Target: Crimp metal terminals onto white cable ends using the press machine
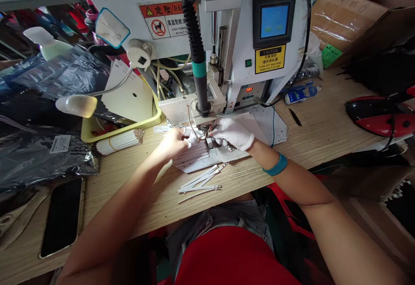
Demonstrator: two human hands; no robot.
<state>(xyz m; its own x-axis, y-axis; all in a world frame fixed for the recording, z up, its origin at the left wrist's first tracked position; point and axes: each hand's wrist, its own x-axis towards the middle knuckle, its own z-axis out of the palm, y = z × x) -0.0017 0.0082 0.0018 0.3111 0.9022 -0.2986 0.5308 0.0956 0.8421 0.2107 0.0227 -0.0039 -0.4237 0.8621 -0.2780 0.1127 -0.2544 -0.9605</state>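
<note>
My left hand (178, 141), with white covers on some fingertips, is at the left side of the machine's tip. Its fingers are pinched together; what lies between them is too small to make out. From the right, my right hand (234, 133) in a white glove reaches under the soldering head (203, 107), its fingers curled beside a small metal block (210, 142). Whatever it grips is hidden. Thin white strips lie under my left hand on the pale base plate (186, 167). In front of the plate, several loose white strips with small metal ends (199, 188) rest on the table.
A rubber-banded bundle of white strips (119, 141) lies beside a yellow basket (89, 130). A lamp (77, 105) juts in from the left. A phone (62, 216) is at the front left. To the right are a dark pointed piece (295, 117) and a red-black object (381, 118).
</note>
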